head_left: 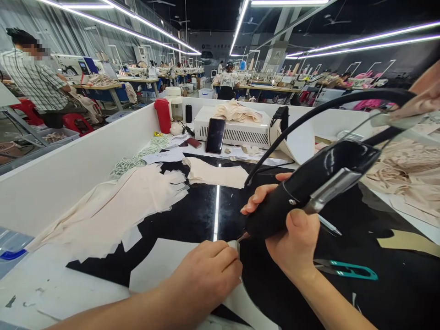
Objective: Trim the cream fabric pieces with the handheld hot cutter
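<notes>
Nearest you, your left hand [211,270] has its fingers closed on the edge of a pale sheet [160,263], which spreads over the black worktop [263,279]. Your right hand [298,238] has its fingers wrapped around a black handheld tool [275,204], gripping it at a tilt, its lower end just beside your left fingertips. By your right wrist lie teal snips [354,269], with a slim pen [330,225] just beyond. Farther off, a large pile of pale cloth [113,211] stretches at left and a smaller bundle [216,175] lies near the centre. Behind these, a phone [215,136] leans against a white vented box [237,130], and a red flask [162,115] stands to its left
</notes>
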`<state>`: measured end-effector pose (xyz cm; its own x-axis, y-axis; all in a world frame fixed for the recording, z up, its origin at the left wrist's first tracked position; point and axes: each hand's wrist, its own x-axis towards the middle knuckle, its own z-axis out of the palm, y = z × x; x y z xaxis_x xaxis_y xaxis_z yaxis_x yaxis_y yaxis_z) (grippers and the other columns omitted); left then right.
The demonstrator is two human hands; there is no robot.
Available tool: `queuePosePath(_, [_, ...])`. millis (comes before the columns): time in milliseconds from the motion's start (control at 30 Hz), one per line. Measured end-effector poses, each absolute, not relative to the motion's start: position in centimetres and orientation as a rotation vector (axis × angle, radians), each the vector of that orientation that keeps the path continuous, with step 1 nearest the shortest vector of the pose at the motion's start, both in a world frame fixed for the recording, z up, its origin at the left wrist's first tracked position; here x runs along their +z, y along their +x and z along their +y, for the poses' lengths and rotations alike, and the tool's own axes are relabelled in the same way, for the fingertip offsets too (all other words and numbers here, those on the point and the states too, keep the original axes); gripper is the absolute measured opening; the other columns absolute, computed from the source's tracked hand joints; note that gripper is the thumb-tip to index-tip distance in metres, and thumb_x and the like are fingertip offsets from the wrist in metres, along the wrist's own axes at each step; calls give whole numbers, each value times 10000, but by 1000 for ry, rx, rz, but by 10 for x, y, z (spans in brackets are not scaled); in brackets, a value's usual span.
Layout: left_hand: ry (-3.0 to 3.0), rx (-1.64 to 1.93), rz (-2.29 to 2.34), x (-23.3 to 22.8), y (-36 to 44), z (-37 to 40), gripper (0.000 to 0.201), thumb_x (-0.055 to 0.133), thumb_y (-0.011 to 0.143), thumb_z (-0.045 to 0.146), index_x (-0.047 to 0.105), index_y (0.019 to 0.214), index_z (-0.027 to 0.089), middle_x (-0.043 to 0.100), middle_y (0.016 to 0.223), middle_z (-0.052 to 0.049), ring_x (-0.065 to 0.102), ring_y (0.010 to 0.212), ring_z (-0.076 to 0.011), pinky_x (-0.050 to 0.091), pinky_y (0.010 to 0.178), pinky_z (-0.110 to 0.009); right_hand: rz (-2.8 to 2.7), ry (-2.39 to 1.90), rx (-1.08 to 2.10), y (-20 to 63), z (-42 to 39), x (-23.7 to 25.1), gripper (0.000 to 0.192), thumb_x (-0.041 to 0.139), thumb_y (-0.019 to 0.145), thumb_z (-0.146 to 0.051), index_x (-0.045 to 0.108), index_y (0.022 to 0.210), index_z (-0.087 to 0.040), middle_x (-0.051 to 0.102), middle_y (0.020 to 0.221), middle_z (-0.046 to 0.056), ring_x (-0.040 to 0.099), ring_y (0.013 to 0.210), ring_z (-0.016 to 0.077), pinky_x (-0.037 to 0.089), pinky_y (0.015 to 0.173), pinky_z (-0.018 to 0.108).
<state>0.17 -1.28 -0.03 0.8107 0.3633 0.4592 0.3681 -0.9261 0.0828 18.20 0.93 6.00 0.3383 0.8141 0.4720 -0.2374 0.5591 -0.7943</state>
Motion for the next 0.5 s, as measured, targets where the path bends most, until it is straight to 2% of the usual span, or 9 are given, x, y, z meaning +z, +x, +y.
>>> queuePosePath(67, [-2946,-785,-611,-3,1,-15,106,590,1121,91,663,1074,151,728,1012,-20,706,922,-195,577,773,-336,-1005,-677,768,183,10,59,566,920,828,-642,661,1204,-306,714,817,-54,667,664,151,646,643,289])
queuePosePath(233, [-2839,-888,-619,-8,-1,-19,186,519,1167,122,700,1212,122,782,1319,-72,739,1083,-201,606,856,-326,-1023,-644,784,183,11,60,530,923,840,-608,674,1196,-303,733,806,-56,669,634,145,633,607,275])
queuePosePath(500, [-2778,-891,-635,-8,-1,-20,219,519,1183,149,732,1221,113,825,1263,-68,770,1113,-195,638,933,-311,-993,-649,798,182,11,62,531,951,806,-582,676,1163,-302,739,777,-58,662,613,143,615,580,262])
